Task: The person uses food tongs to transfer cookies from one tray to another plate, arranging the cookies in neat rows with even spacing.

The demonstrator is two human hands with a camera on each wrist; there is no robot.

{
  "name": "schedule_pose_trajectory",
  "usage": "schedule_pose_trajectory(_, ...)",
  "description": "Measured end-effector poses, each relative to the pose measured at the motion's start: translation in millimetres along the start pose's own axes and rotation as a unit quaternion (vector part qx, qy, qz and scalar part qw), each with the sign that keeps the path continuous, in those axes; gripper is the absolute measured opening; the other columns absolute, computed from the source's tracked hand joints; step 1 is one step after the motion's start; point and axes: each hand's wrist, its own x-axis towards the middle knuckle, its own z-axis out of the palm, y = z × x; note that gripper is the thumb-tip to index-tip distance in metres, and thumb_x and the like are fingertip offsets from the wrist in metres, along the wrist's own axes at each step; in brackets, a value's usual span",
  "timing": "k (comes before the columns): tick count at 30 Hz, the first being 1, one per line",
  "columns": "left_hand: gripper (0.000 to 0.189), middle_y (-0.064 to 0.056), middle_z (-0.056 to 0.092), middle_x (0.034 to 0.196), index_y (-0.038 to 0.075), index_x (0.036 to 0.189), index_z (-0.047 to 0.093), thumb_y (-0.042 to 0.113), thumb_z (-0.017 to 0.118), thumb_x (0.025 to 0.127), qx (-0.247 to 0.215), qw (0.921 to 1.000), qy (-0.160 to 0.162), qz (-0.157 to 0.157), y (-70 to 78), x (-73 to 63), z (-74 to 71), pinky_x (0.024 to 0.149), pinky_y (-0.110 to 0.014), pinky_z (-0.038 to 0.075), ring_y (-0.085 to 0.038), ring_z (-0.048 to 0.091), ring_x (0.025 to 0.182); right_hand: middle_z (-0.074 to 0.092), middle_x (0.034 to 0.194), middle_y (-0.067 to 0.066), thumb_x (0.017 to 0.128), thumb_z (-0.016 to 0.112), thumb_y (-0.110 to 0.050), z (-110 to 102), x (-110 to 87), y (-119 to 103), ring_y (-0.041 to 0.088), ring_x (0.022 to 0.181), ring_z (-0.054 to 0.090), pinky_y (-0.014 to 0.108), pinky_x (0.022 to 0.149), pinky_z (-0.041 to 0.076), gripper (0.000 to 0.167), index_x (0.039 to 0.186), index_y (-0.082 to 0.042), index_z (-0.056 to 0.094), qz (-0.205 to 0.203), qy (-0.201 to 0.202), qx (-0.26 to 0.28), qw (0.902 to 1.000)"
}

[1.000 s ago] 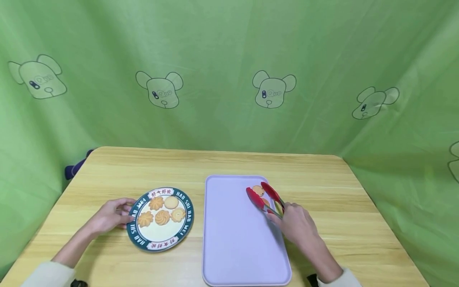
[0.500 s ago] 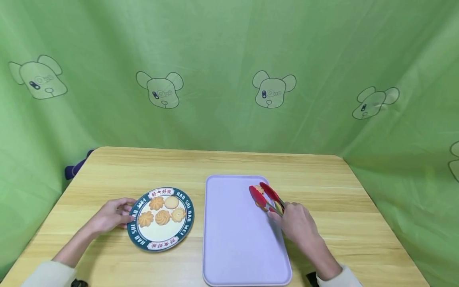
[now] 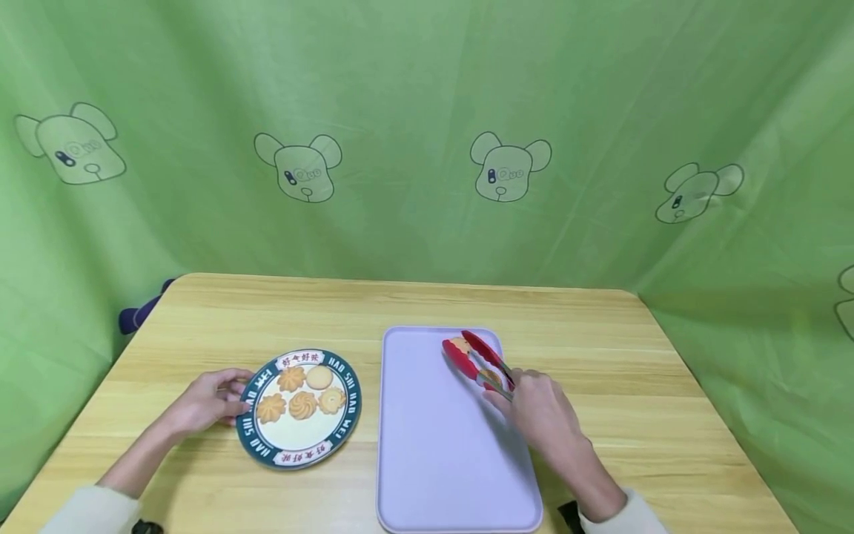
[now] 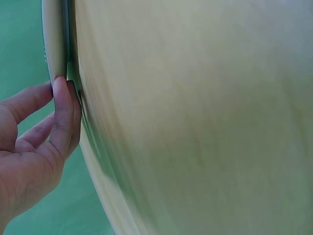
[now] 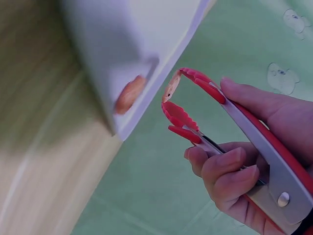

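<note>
My left hand (image 3: 208,400) pinches the left rim of a round plate (image 3: 248,430) with a dark green lettered border; in the left wrist view the plate (image 4: 55,39) appears edge-on between thumb and fingers. Several cookies (image 3: 302,406) lie on the plate. In my right hand (image 3: 540,411) is a pair of tongs (image 5: 234,122) with red scalloped tips. Between those tips a cookie (image 5: 171,86) is held by its edges, raised over the far right part of a lilac tray (image 3: 454,445). Another cookie (image 5: 130,95) lies on the tray below, partly behind the tongs in the head view.
The wooden table (image 3: 640,415) carries the plate on the left and the tray right of centre. A green curtain (image 3: 414,237) with bear-like drawings hangs around its far and side edges. Something dark purple (image 3: 136,317) sticks out past the table's left edge.
The tongs have closed on a cookie at the tray's far right corner and lifted it, shifting left with my right hand. My left hand and the plate stay in place.
</note>
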Motion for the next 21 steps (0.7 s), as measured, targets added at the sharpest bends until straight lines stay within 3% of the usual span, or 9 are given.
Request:
schedule_pose_trajectory(4,0.058,-0.022,0.056,0.105,-0.014,0.133,0.040,-0.005,0.062,0.081,0.003,1.0000,-0.001,-0.002,-0.5,-0.3,-0.1,0.064,-0.030,0.060,-0.019,0.061,0.080,0.040,0.055,0.002,0.074,0.078,-0.039,-1,1.1,-18,0.014,0.046,0.037,0.021,0.037,0.030,0.044,0.064,-0.006,0.051,-0.021,0.013,0.004,0.9997)
schedule_pose_trajectory(13,0.058,-0.022,0.056,0.106,-0.014,0.134,0.040,-0.004,0.063,0.082,0.005,1.0000,0.000,-0.003,-1.0,-0.2,-0.3,0.064,-0.030,0.060,-0.019,0.061,0.080,0.050,0.061,0.002,0.075,0.076,-0.044,-1,1.2,-66,0.012,0.051,0.040,0.020,0.041,0.035,0.044,0.082,-0.002,0.065,-0.099,0.025,0.014,0.9947)
schedule_pose_trajectory(21,0.058,-0.023,0.056,0.106,-0.014,0.133,0.040,-0.004,0.063,0.081,0.007,1.0000,0.002,-0.002,0.4,-0.3,0.2,0.064,-0.030,0.060,-0.019,0.061,0.080,0.058,0.071,0.004,0.077,0.073,-0.046,1,-6.7,-106,0.010,0.051,0.046,0.022,0.042,0.043,0.050,0.098,-0.001,0.067,-0.134,-0.019,0.025,0.9904)
